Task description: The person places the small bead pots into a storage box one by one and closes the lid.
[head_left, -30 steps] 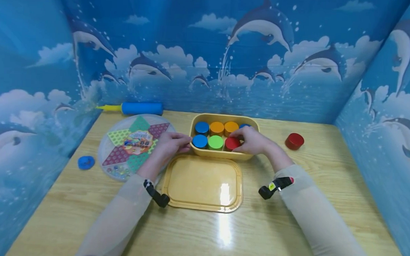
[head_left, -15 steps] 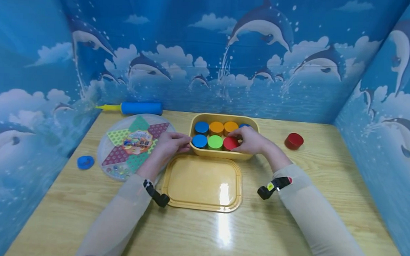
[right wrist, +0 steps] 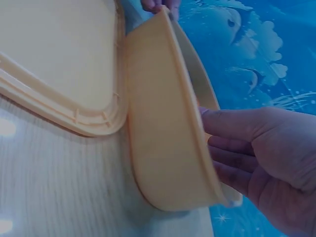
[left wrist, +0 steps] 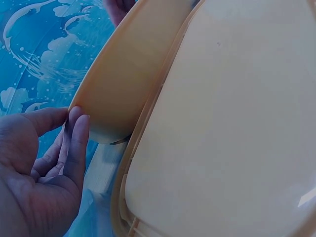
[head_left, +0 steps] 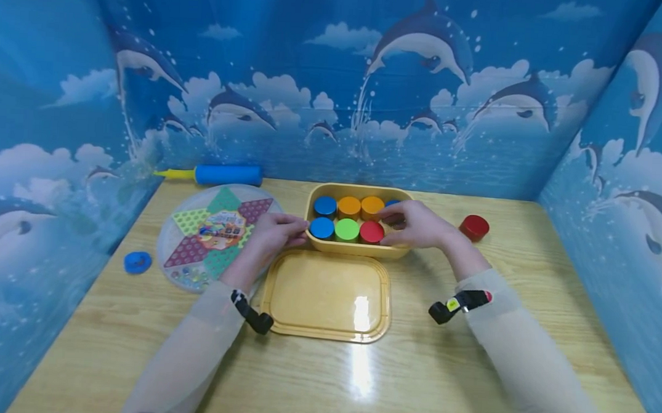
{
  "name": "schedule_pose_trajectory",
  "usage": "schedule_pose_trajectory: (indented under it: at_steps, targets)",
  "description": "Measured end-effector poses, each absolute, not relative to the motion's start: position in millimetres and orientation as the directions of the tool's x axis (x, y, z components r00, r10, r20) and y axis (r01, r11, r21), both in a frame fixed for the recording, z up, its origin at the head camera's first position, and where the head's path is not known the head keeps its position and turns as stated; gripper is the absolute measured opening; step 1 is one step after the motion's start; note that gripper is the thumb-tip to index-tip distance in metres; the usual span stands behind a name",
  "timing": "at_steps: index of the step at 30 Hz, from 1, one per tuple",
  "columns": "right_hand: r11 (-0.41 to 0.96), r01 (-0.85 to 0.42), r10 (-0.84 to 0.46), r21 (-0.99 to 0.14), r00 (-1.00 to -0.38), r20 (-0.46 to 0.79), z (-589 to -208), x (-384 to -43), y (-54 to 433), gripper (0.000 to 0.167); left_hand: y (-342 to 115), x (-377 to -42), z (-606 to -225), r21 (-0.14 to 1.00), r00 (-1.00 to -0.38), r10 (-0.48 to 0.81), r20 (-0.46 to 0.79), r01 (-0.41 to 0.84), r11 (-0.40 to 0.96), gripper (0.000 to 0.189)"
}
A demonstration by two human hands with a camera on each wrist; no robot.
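Note:
A yellow plastic box (head_left: 357, 249) holds short round cylinders in two rows. The front row has a blue cylinder (head_left: 322, 228), a green cylinder (head_left: 347, 230) and a red cylinder (head_left: 372, 232); behind are a blue one, two orange ones and a partly covered blue one. At the box's left end, my left hand (head_left: 274, 233) pinches the rim between thumb and fingers, as the left wrist view shows. Over the right end is my right hand (head_left: 419, 226), thumb and fingers parted beside the red cylinder. In the right wrist view its fingers reach inside past the box wall.
The yellow lid (head_left: 327, 295) lies flat in front of the box. Another red cylinder (head_left: 474, 227) stands to the right. Leftward are a round star-pattern game board (head_left: 219, 232), a blue ring-shaped item (head_left: 137, 262) and a blue-and-yellow pump (head_left: 227, 175). Dolphin-print curtains border the table.
My right hand has let go of the red cylinder in the front row and moved slightly right, its fingers parting. My left hand has stayed at the box rim.

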State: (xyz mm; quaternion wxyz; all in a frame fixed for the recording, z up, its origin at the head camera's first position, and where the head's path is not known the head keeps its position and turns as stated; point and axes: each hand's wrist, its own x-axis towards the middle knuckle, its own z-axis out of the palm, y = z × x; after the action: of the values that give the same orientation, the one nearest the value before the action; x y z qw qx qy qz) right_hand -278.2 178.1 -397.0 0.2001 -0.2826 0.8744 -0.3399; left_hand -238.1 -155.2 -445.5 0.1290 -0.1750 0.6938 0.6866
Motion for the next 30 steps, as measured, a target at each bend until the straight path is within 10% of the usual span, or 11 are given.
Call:
schedule_pose_trajectory:
  at_steps: [30]
  targets:
    - [0.721,-0.119,-0.218,-0.682,-0.974,-0.061,-400.4,-273.4,328.3,0.077,-151.5,-236.0,-440.6,0.907,-0.905,-0.082,-0.419,-0.421,0.009,0.028]
